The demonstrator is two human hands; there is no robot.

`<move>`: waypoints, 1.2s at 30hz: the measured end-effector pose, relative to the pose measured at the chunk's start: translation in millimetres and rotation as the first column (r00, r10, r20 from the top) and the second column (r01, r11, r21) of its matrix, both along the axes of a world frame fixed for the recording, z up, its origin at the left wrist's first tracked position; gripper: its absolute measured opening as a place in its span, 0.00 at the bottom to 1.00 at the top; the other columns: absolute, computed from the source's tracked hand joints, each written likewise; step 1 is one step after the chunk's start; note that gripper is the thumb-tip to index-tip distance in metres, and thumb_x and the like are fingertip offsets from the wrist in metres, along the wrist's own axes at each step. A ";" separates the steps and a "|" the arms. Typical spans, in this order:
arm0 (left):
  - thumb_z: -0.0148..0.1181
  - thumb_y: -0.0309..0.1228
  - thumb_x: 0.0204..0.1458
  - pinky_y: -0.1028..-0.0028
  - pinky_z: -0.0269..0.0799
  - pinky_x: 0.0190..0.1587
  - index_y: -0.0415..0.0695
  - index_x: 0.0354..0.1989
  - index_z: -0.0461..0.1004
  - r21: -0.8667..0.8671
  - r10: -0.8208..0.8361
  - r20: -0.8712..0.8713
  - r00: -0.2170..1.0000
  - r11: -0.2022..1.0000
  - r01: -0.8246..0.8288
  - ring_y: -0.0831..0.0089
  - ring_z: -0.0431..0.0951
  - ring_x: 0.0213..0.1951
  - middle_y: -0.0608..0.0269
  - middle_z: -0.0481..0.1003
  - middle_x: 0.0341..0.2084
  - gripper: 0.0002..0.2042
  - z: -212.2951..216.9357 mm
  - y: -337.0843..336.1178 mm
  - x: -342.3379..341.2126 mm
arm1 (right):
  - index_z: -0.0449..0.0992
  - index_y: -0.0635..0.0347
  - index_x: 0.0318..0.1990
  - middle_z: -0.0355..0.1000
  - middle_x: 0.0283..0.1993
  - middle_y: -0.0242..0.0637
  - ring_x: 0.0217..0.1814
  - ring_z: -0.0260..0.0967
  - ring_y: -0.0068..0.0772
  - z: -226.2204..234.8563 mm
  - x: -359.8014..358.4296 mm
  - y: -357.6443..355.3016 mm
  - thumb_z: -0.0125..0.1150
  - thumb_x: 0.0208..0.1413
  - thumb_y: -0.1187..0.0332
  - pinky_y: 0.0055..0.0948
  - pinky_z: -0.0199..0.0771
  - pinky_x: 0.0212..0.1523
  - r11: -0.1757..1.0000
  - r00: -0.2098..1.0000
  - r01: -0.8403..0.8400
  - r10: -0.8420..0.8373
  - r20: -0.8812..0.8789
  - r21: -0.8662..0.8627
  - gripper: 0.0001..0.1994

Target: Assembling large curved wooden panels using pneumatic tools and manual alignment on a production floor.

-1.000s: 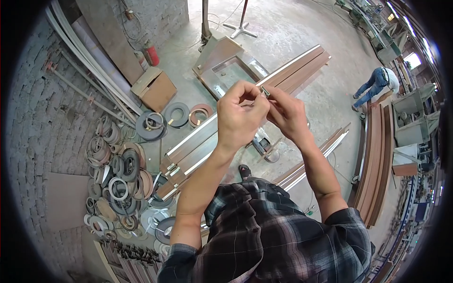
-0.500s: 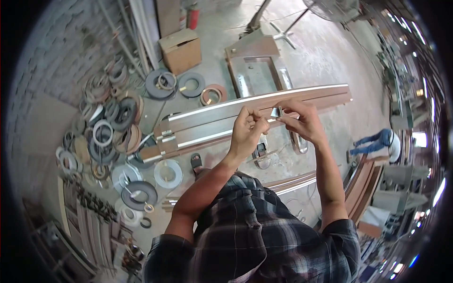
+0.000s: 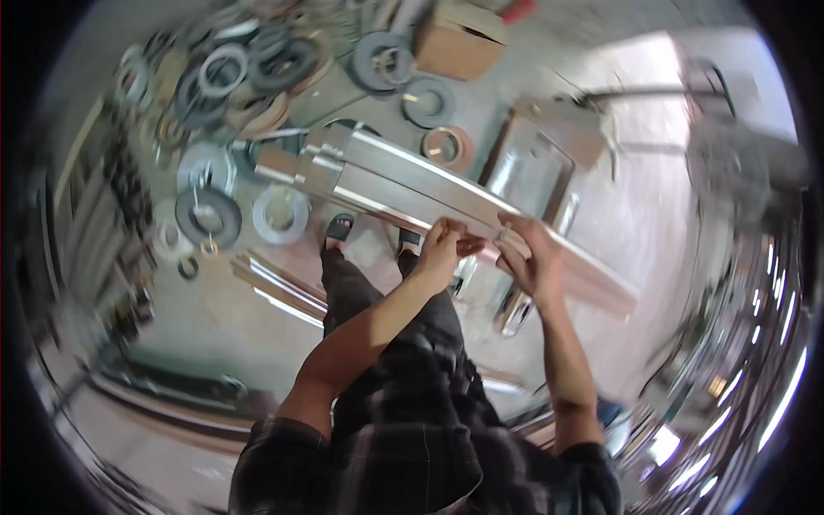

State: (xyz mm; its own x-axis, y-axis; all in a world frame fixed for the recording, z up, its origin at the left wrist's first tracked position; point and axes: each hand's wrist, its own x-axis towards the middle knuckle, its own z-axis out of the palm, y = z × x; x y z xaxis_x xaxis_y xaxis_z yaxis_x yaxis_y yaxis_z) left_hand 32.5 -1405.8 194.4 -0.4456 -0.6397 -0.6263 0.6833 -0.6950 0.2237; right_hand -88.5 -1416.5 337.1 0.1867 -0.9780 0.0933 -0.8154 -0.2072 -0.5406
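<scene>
Both hands are raised in front of me over long brown boards with pale strips. My right hand pinches a small metal piece between thumb and fingers; blur hides its exact kind. Close by on the left, my left hand has its fingers curled and closed. Whatever it may hold is too small or hidden to make out. A narrow gap separates the two hands. Beneath them, the boards rest across a metal-framed stand.
Rolls of edging-like strip lie in a heap at the far left. A cardboard box stands at the back. More strips lie on the floor beside my sandalled feet. Metal bars run along the lower left.
My view has swung, so the boards now slant down to the right and my legs and feet show. Both hands stay close together, the right still pinching the small metal piece.
</scene>
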 end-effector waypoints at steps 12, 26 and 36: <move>0.48 0.32 0.57 0.77 0.66 0.36 0.45 0.32 0.66 0.340 0.366 0.124 0.923 0.858 -0.385 0.78 0.68 0.30 0.67 0.67 0.27 0.05 -284.0 126.7 -153.0 | 0.73 0.64 0.43 0.68 0.35 0.38 0.26 0.65 0.29 -257.2 113.9 -81.1 0.66 0.45 0.74 0.24 0.67 0.26 0.934 0.919 -0.356 0.353 0.177 -0.016 0.15; 0.48 0.36 0.56 0.61 0.66 0.29 0.41 0.32 0.65 0.395 -0.108 0.510 0.854 0.911 -0.121 0.56 0.74 0.26 0.48 0.71 0.22 0.10 -373.6 173.6 -231.2 | 0.71 0.57 0.48 0.70 0.35 0.40 0.28 0.71 0.35 -544.5 154.8 -67.1 0.63 0.50 0.71 0.31 0.73 0.27 0.875 0.894 -0.424 0.445 -0.045 0.235 0.16; 0.48 0.37 0.57 0.65 0.71 0.39 0.41 0.35 0.68 0.477 -0.110 0.467 0.877 0.867 -0.146 0.57 0.78 0.37 0.48 0.76 0.31 0.11 -387.7 161.7 -232.6 | 0.71 0.58 0.47 0.68 0.38 0.39 0.32 0.70 0.32 -588.6 169.7 -65.0 0.62 0.51 0.72 0.30 0.74 0.28 0.866 0.882 -0.451 0.469 -0.040 0.217 0.15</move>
State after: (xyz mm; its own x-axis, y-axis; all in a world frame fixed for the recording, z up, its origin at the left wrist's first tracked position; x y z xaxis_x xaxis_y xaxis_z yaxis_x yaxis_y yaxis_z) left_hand -200.0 -1244.1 -193.3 -0.0110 -0.2007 -0.9796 0.5985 -0.7861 0.1543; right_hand 81.2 -1481.5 -251.5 0.6182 -0.7754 -0.1290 -0.6996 -0.4681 -0.5398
